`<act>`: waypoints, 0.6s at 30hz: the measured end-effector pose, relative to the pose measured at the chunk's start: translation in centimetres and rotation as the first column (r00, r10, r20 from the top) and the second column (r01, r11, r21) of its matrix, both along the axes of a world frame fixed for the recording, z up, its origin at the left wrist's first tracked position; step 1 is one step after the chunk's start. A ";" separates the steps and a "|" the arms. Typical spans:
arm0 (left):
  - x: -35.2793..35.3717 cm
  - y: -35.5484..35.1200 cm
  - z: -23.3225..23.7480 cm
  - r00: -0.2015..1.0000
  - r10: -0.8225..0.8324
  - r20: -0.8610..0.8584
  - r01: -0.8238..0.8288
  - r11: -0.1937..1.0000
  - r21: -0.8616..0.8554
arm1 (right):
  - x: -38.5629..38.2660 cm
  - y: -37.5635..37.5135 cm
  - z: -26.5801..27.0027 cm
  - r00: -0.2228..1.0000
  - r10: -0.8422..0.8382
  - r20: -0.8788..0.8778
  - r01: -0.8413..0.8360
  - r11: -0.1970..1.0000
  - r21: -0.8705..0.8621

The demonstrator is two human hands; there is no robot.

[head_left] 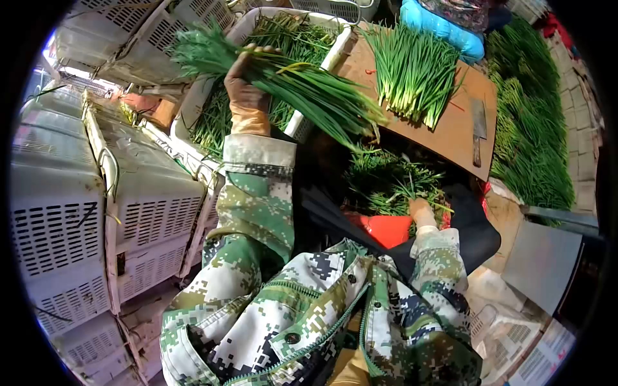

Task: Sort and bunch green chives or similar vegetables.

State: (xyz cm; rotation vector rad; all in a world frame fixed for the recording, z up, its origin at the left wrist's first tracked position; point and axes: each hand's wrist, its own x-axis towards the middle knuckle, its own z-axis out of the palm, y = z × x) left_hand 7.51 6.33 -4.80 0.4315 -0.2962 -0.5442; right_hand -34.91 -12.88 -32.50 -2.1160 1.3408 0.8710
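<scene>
My left hand (248,96), in a tan glove, is wrapped round a bunch of long green stalks (309,87), raised over a white crate (322,24) with more greens inside. My right hand (421,211) is low at the right, over a heap of loose green trimmings (386,177), its fingers together at a few thin stems. What exactly those fingers hold is too small to tell. Under the heap a red bag (386,230) shows. Beyond, a spread bunch of green stalks (415,74) lies on a brown board (467,138), with a cleaver (478,122) to its right.
Stacked white perforated crates (58,219) fill the left side. A long bed of greens (528,116) lies at the right, near a grey metal panel (541,257). Behind the board is another person, with a blue sleeve (444,29).
</scene>
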 end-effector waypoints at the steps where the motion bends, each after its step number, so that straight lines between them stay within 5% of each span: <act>1: 0.5 0.6 -0.2 0.999 -0.005 -0.052 -0.001 0.994 -0.112 | -0.9 -0.5 0.3 0.976 0.217 0.005 -0.217 0.976 0.022; 2: 0.8 1.3 -0.5 0.997 -0.081 0.007 0.080 0.962 -0.260 | -1.0 -0.6 0.4 0.980 0.195 -0.043 -0.193 0.980 0.045; 5: 0.6 2.0 -0.3 0.998 -0.019 -0.057 0.005 0.971 -0.238 | 3.0 -0.3 9.5 0.960 0.266 -0.084 -0.272 0.960 -0.072; 7: 0.4 1.9 -0.4 0.999 -0.033 -0.037 0.022 0.964 -0.263 | 3.9 0.0 13.8 0.880 0.357 0.312 -0.266 0.916 -0.299; 9: 0.0 1.5 0.3 0.999 -0.041 -0.003 0.038 0.955 -0.293 | 4.7 -0.6 15.3 0.537 0.268 0.800 -0.137 0.963 -0.231; 10: -0.6 1.3 0.8 0.998 -0.055 -0.010 0.049 0.952 -0.303 | 5.5 -0.1 17.0 0.532 0.270 0.803 -0.128 0.963 -0.239; 11: -0.6 0.7 1.1 0.998 -0.061 -0.019 0.053 0.951 -0.306 | 7.0 0.0 18.3 0.343 -0.084 0.936 -0.118 0.984 0.131; 12: -0.9 0.6 1.5 0.995 -0.091 -0.030 0.077 0.946 -0.315 | 8.2 0.5 19.6 0.143 -0.444 0.885 -0.185 0.866 0.465; 15: -1.6 -0.1 2.1 0.993 -0.122 0.001 0.116 0.942 -0.314 | 12.2 2.7 20.2 0.028 -0.679 0.734 -0.349 0.681 0.643; 17: -4.1 -0.9 3.2 0.983 -0.141 0.120 0.171 0.937 -0.305 | 15.4 4.8 20.9 -0.307 -0.523 0.795 -0.231 0.851 0.471; 18: -4.0 -1.2 3.2 0.984 -0.143 0.108 0.168 0.947 -0.273 | 17.2 4.7 20.5 -0.317 -0.578 0.751 -0.147 0.813 0.564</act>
